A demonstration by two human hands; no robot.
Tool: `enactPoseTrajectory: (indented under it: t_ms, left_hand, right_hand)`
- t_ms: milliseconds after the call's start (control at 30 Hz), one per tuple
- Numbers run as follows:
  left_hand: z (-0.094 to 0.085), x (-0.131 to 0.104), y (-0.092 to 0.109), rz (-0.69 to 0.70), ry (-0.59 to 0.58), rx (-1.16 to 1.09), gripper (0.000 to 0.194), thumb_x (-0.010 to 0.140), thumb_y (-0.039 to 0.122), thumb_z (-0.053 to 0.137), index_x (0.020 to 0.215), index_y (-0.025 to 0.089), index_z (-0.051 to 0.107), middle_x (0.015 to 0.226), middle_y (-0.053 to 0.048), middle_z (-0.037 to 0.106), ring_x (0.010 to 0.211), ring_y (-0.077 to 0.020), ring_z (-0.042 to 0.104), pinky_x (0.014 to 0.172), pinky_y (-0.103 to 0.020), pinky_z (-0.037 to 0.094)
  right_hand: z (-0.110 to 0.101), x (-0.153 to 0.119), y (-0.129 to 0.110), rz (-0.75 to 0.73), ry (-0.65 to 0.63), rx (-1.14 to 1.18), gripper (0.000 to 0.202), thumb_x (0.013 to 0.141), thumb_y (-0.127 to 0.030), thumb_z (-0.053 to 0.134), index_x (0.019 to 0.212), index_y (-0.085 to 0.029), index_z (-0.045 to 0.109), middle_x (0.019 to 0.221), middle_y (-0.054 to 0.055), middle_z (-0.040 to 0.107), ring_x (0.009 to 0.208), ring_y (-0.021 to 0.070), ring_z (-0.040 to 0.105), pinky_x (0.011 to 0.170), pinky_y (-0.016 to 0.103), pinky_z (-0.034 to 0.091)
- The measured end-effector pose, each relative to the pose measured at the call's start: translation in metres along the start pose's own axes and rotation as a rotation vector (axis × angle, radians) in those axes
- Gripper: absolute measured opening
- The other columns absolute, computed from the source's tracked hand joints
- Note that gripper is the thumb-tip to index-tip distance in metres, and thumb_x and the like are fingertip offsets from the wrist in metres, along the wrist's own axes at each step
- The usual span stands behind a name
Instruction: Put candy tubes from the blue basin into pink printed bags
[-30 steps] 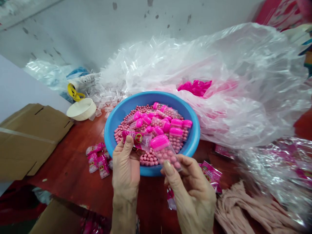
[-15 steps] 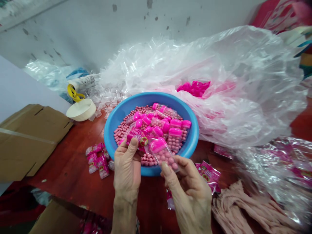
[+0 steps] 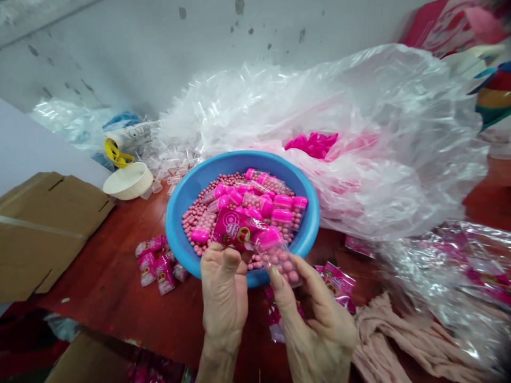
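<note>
Clear plastic shows between the right hand's (image 3: 315,316) thumb and forefinger, which pinch the lower part of a tilted bottle (image 3: 281,261) filled with pink balls, its pink cap (image 3: 268,237) pointing up and left of those fingertips. A printed magenta wrapper (image 3: 235,229) reaches to the cap, just above the fingertips of the left hand (image 3: 225,295); those fingers are loosely bent near their thumb, and whether they grip the wrapper I cannot tell. Beyond both hands' fingers, a blue basin (image 3: 313,213) holds loose balls (image 3: 192,217) and more capped bottles (image 3: 255,202). Small packets (image 3: 164,274) lie left of the left fingers, a beige cloth (image 3: 379,332) right of the right ones.
</note>
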State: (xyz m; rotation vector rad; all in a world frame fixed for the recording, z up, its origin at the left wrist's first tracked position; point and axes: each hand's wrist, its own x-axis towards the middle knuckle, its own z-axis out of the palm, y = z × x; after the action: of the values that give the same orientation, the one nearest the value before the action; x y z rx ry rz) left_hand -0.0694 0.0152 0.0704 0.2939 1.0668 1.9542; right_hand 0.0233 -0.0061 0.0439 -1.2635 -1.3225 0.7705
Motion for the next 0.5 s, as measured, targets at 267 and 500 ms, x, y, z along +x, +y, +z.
enactPoseTrajectory:
  t_ms: [267, 500]
  left_hand:
    - [0.005, 0.003, -0.004, -0.056, 0.041, -0.034, 0.026, 0.048, 0.018, 0.09, 0.052, 0.016, 0.064, 0.053, 0.004, 0.068, 0.048, -0.008, 0.061, 0.052, -0.017, 0.052]
    - [0.006, 0.007, -0.001, -0.175, -0.152, 0.004, 0.02, 0.054, 0.025, 0.088, 0.065, 0.016, 0.074, 0.066, -0.003, 0.075, 0.06, -0.0171, 0.069, 0.069, -0.031, 0.058]
  right_hand:
    - [-0.004, 0.004, -0.004, 0.275, -0.082, 0.295, 0.029, 0.075, -0.029, 0.073, 0.104, -0.024, 0.073, 0.089, 0.002, 0.078, 0.074, 0.0197, 0.074, 0.072, 0.029, 0.061]
    - [-0.019, 0.018, -0.004, 0.515, -0.338, 0.576, 0.03, 0.078, -0.033, 0.07, 0.105, -0.022, 0.074, 0.074, 0.003, 0.077, 0.069, 0.0201, 0.074, 0.062, 0.028, 0.062]
